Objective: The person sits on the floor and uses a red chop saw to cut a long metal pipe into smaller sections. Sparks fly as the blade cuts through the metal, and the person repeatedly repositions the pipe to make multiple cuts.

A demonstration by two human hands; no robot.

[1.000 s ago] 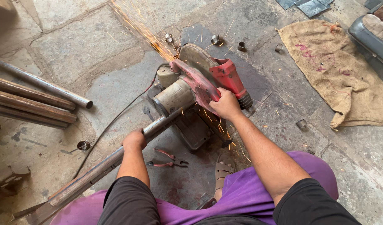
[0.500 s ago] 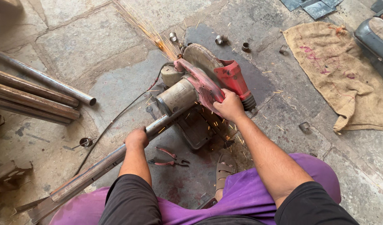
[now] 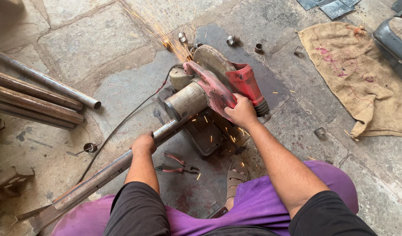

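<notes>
Head view — left hand [image 3: 143, 144] grips pipe [image 3: 105, 172], right hand [image 3: 242, 112] on saw handle [image 3: 215, 89].

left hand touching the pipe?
Touching. Head view: the left hand is wrapped over the metal pipe, no gap, just short of the chop saw.

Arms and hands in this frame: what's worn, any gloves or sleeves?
Both hands are bare: no gloves on the left hand or right hand, and no rings or watch visible. Forearms are uncovered. Short black sleeves end near the elbows on both arms.
</notes>
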